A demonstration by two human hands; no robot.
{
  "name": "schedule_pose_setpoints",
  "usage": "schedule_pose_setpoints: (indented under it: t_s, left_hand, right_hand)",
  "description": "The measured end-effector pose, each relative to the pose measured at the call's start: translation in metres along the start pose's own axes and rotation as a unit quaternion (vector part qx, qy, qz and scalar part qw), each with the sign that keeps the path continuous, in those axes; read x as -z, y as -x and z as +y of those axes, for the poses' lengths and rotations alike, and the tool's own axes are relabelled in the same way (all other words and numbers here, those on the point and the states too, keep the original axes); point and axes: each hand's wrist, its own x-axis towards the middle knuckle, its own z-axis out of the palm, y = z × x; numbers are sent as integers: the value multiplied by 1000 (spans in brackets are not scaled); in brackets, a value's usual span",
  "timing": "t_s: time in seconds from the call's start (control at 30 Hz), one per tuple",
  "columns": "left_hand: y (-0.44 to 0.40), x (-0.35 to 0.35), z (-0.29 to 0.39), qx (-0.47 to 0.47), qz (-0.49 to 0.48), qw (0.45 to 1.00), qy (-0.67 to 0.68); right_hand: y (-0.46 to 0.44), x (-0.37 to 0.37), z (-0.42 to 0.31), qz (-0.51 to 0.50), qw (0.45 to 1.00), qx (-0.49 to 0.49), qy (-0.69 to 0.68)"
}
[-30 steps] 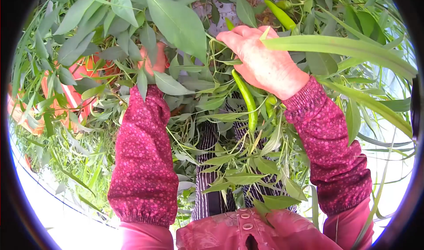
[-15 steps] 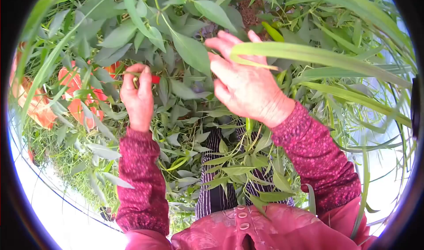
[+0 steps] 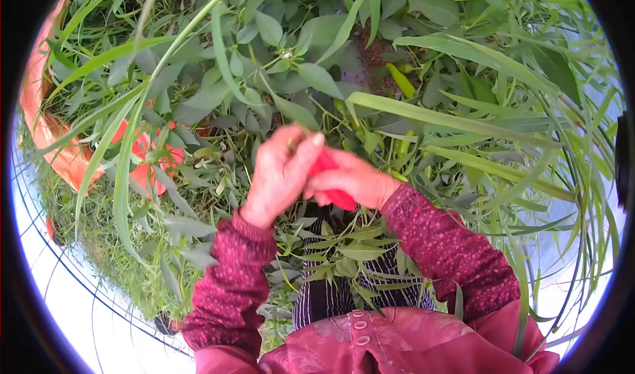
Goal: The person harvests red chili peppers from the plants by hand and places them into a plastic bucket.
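My left hand (image 3: 279, 169) and my right hand (image 3: 357, 179) meet in front of me, above the plants. Between them is a red chili pepper (image 3: 340, 199), its lower part showing below my right fingers and more red showing above them. Whether this is one pepper or two, I cannot tell. The fingers of both hands are closed around it, with my left thumb pointing up beside the red. A bit of green stem shows at my left fingertips. Slight motion blur softens the left hand.
A yellow-green pepper (image 3: 401, 80) hangs among leaves ahead on the right, and another green pepper (image 3: 404, 144) is nearer. Long grass blades (image 3: 463, 119) cross in from the right. Orange-red material (image 3: 59, 150) lies at the left, partly behind leaves.
My left hand has moved right with the red pepper. My right hand, open among the leaves before, has come down and left and closed on the pepper.
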Motion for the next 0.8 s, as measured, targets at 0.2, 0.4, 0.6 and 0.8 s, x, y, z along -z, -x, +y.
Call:
schedule_pose_setpoints:
  t_s: [0.2, 0.4, 0.6, 0.8]
  left_hand:
    - [-113, -3, -17, -191, 16, 920, -341]
    - [-199, 61, -118, -348, 52, 828, -437]
    - [-168, 109, -78, 89, -113, 857, -494]
    - [-175, 144, -142, -136, -255, 855, -431]
  right_hand:
    - [-5, 32, -16, 135, 943, 140, -271]
    - [-7, 35, -14, 143, 919, 185, -316]
    - [-13, 39, -1, 186, 938, 117, -269]
    - [-11, 44, 11, 195, 949, 56, -240]
